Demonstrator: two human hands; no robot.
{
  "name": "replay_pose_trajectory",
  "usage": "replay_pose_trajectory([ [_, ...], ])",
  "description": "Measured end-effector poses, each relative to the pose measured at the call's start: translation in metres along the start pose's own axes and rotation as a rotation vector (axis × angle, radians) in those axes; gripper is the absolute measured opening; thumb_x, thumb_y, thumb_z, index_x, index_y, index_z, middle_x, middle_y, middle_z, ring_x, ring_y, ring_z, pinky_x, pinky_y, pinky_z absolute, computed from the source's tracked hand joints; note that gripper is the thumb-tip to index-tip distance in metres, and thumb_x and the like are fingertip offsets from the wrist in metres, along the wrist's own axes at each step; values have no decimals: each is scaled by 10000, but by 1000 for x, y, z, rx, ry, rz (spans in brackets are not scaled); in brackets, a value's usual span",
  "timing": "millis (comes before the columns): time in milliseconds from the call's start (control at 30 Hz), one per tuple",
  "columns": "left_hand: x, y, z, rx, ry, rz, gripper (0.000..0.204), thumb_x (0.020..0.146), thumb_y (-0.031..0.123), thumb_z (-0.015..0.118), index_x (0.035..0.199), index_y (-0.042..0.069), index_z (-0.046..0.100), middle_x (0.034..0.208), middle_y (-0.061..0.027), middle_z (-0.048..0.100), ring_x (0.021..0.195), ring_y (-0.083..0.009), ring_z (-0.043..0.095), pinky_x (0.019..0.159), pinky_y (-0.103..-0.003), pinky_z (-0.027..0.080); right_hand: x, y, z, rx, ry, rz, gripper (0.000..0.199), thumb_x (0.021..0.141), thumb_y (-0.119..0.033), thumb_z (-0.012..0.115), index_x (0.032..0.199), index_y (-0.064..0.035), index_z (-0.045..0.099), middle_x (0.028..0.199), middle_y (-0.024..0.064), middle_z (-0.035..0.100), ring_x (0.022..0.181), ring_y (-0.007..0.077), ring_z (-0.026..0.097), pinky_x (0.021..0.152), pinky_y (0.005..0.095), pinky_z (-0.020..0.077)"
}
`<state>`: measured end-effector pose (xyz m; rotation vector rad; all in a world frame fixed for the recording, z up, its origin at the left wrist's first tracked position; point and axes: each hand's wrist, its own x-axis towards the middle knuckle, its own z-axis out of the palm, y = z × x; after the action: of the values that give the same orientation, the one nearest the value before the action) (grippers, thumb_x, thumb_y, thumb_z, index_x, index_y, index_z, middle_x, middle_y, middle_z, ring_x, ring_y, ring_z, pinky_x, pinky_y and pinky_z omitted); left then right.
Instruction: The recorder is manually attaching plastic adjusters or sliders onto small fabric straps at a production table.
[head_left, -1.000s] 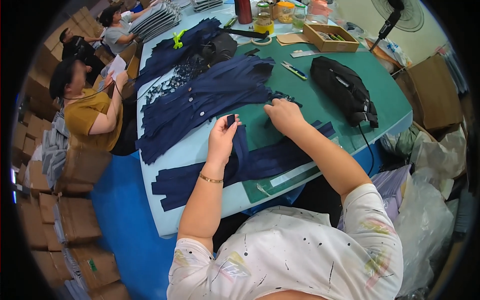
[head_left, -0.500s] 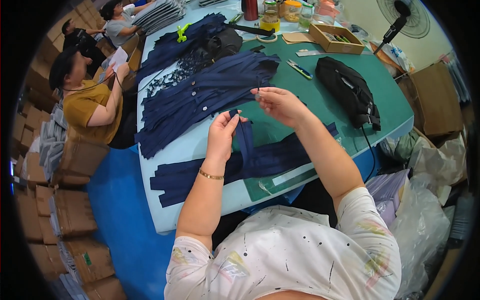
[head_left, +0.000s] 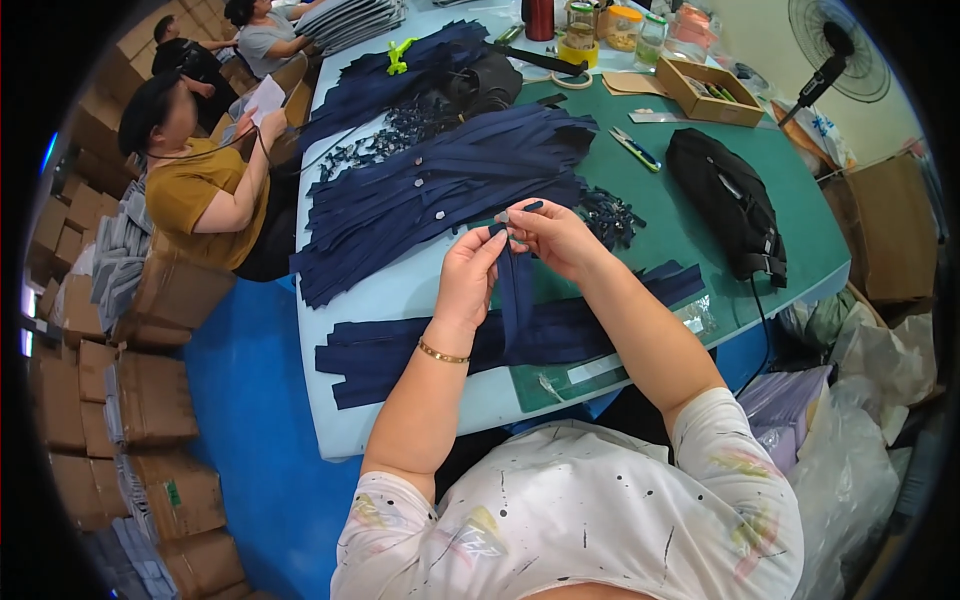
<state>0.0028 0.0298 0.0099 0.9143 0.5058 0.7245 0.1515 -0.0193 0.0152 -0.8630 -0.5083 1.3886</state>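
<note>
My left hand [head_left: 468, 278] and my right hand [head_left: 548, 235] are raised together over the table, both pinching the top end of a navy fabric strip [head_left: 516, 290] that hangs down between them. A small dark piece sticks up at my right fingertips. Below my hands lies a row of similar navy strips [head_left: 420, 350] across the table's near edge. A larger heap of navy strips with light buttons [head_left: 430, 190] is spread behind my hands. A small pile of dark little parts [head_left: 610, 215] sits just right of my right hand.
A black bag [head_left: 730, 200] lies on the green mat [head_left: 680, 250] at right. A cutter [head_left: 635, 148], a cardboard box [head_left: 715, 92] and jars [head_left: 585, 20] stand farther back. A person in a mustard shirt [head_left: 200, 190] sits at left. Cardboard boxes [head_left: 120, 380] are stacked on the left.
Both hands rose from the table surface and came together, lifting the end of one navy strip; my right hand moved from the small parts pile toward my left hand.
</note>
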Motion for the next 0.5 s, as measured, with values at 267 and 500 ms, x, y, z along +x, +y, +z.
replay_pose_trajectory([
  [267, -2, 3, 1, -82, -52, -47, 107, 898, 80, 544, 956, 7, 597, 889, -59, 640, 790, -99, 617, 698, -201, 496, -2, 3, -4, 17, -35, 9, 139, 840, -158, 660, 930, -65, 608, 799, 22, 612, 685, 96, 572, 699, 262, 499],
  [500, -3, 5, -2, -44, -56, -70, 127, 898, 74, 535, 972, -9, 595, 864, -86, 643, 815, -160, 635, 712, -240, 516, -3, 1, -10, -257, -31, -102, 145, 838, -182, 665, 948, -91, 642, 828, -27, 634, 748, 69, 570, 631, 202, 404],
])
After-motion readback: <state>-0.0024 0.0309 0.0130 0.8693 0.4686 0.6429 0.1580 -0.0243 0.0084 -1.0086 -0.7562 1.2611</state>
